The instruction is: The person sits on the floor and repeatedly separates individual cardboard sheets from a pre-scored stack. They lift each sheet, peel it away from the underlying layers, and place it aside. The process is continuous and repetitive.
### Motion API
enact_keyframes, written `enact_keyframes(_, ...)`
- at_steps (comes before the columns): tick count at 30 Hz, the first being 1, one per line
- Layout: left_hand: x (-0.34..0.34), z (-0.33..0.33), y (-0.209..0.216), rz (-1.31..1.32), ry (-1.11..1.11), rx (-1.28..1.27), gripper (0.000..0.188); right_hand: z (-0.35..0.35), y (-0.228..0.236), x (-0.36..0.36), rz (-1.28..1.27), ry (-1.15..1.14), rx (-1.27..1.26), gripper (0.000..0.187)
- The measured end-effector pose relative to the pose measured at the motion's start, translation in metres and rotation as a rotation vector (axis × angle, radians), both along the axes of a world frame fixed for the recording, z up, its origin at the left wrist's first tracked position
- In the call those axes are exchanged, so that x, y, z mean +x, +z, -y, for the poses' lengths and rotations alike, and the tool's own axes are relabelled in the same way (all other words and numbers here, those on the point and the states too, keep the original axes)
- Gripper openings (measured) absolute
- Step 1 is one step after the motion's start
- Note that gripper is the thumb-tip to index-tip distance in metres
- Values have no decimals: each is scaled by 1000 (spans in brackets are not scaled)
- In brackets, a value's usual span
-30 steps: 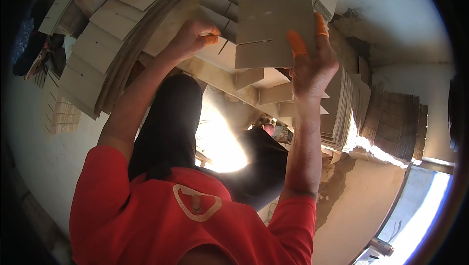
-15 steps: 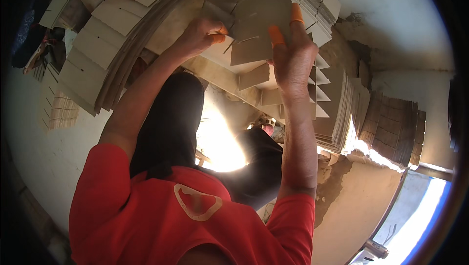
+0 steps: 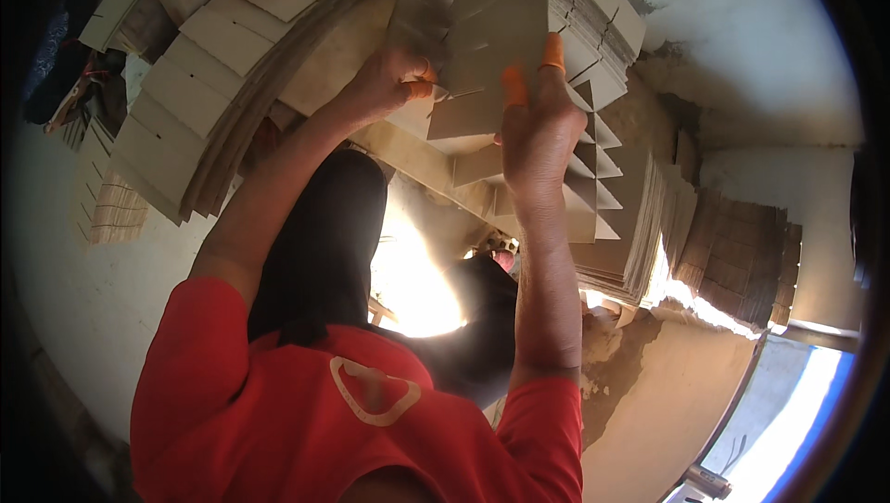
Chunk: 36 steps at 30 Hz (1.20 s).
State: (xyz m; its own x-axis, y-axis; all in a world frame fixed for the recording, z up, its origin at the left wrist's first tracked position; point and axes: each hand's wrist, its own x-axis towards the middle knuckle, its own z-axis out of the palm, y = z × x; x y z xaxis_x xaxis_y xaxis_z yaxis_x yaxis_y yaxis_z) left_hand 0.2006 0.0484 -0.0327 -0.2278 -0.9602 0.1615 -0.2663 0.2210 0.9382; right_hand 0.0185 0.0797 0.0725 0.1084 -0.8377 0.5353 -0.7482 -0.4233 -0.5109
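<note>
Slotted cardboard sheet [image 3: 491, 44] and right hand [image 3: 545, 137] shifted leftward since earlier frame; sheet at upper centre. Right hand grasps its lower-right part, 2 orange-capped digits spread apart. Left hand [image 3: 382, 84] curled nearly closed, beside sheet's lower-left slot; cannot tell whether gripping anything. Possible trouble: slots pressed out of line against cardboard cross-strips [image 3: 604, 167], right of centre, might crease or tear; knuckles might nudge slotted cardboard stack [image 3: 591, 32], upper right.

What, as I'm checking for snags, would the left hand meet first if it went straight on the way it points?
The left hand would probably meet the slotted cardboard sheet held in the right hand, though depth is unclear and they may already touch.
</note>
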Motion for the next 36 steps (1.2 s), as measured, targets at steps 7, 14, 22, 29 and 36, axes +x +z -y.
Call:
enact_keyframes(7, 1, 2, -3, 20, 5, 0, 13, 13, -12, 3, -44, 106, 50, 38)
enact_keyframes(14, -3, 6, 0, 78, 11, -59, 11, 29, -37, 7, -3, 205, 240, 20)
enact_keyframes(22, -3, 5, -5, 35, 38, -112, 13, 17, -28, 22, -251, 125, 212, 41)
enact_keyframes(29, -9, 5, -4, -35, -39, -26, 10, 0, -77, 25, -351, 147, 419, 42)
enact_keyframes(36, -3, -3, 1, 322, 35, -403, 39, 7, -46, -12, -424, -70, 170, 58)
